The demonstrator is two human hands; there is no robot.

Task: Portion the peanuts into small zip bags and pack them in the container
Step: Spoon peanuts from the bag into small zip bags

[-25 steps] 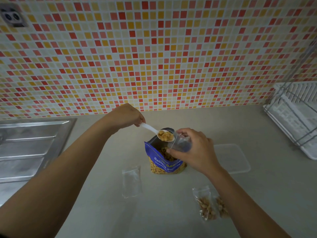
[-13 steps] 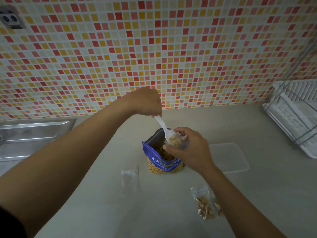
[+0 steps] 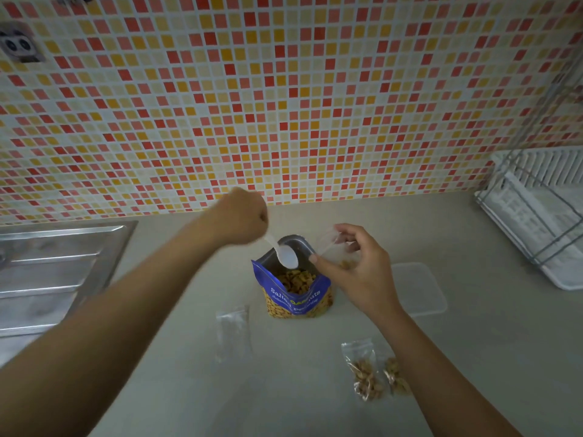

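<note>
The left hand [image 3: 239,216] is a closed fist around the handle of a white spoon [image 3: 285,254]. The spoon bowl looks empty & hangs over the open top of the blue peanut bag [image 3: 296,298]. That bag stands upright in the middle of the counter [image 3: 473,357], w/ peanuts [image 3: 296,279] showing inside.

The right hand [image 3: 359,269] is just right of the bag. Its fingers pinch a small clear zip bag [image 3: 334,247] by the top edge & hold it up off the counter. A few peanuts show thru it, near the palm.

An empty small bag [image 3: 232,329] lies flat on the counter, left of the peanut bag & a bit nearer the person. Two filled small bags [image 3: 375,372] lie side by side near the right arm.

The clear container [image 3: 422,288] sits on the counter behind the right wrist. No bags can be seen in it.

A metal sink [image 3: 47,272] is at far left. A white dish rack [image 3: 542,216] is at far right. The wall [image 3: 284,89] has small red, orange & yellow tiles.
</note>
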